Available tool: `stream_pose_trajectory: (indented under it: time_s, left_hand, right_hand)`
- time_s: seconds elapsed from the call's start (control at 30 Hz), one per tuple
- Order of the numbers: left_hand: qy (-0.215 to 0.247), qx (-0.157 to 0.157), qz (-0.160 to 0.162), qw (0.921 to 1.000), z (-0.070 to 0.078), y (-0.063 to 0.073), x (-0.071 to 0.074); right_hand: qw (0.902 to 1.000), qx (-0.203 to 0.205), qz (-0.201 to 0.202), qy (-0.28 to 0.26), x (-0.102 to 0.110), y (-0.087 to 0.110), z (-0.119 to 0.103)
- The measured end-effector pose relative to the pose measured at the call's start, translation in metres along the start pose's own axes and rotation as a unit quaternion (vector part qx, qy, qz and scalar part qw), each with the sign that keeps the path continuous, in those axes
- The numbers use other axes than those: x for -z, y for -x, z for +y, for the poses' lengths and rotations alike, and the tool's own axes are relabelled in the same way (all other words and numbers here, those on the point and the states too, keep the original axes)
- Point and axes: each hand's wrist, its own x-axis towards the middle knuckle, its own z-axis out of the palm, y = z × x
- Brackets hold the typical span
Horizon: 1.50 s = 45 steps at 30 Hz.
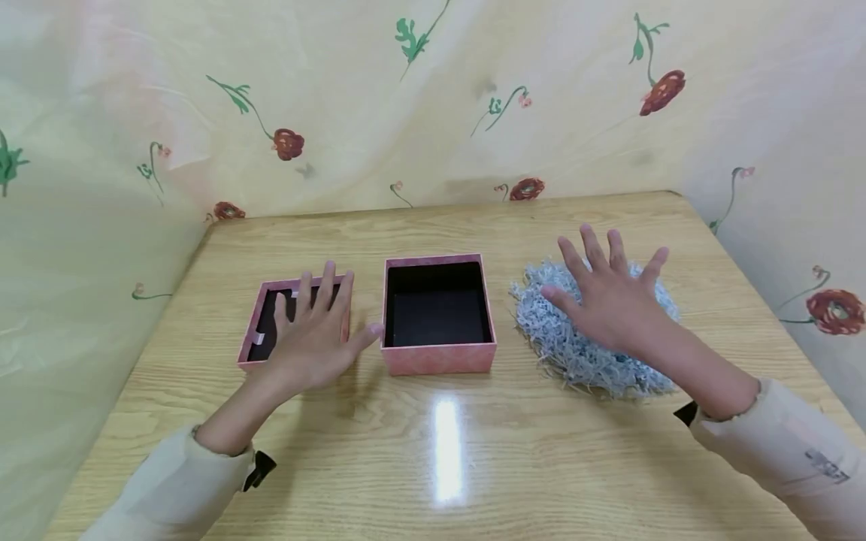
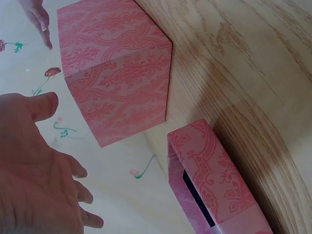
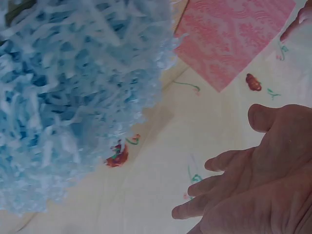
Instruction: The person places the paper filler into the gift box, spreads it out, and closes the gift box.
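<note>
A pink patterned box (image 1: 438,359) with a black inside stands uncovered in the middle of the table. To its left lies the shallow pink box lid (image 1: 252,340), inside up, partly hidden by my left hand (image 1: 310,347). That hand is spread above the lid with straight fingers and holds nothing. On the right is a heap of light blue shredded paper (image 1: 575,353). Over it hovers my right hand (image 1: 612,304), fingers spread and nothing in them. The left wrist view shows the box (image 2: 117,73) and the lid (image 2: 214,170) from the side, apart from the hand.
The wooden table (image 1: 379,466) carries all these things. A pale flowered cloth (image 1: 352,98) hangs behind it and along both sides. Light reflects in a bright strip on the tabletop in front of the box.
</note>
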Motion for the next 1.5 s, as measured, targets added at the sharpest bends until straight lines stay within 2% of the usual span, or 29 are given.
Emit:
stream_pose_trajectory:
  time_s: [0.57,1.1,1.5]
  left_hand:
    - [0.02,-0.019,-0.008,0.9996,0.003,0.002,-0.004]
    - [0.044,-0.031,-0.013,0.9985,0.007,0.004,-0.01]
    - [0.09,-0.029,0.011,0.9955,0.012,0.002,-0.016]
  right_hand:
    - [0.9977,-0.039,-0.054,-0.016,-0.009,-0.011,0.037]
    - [0.9926,-0.055,-0.101,-0.038,-0.004,-0.018,0.066]
    - [0.9894,-0.062,-0.124,-0.044,-0.005,-0.021,0.079]
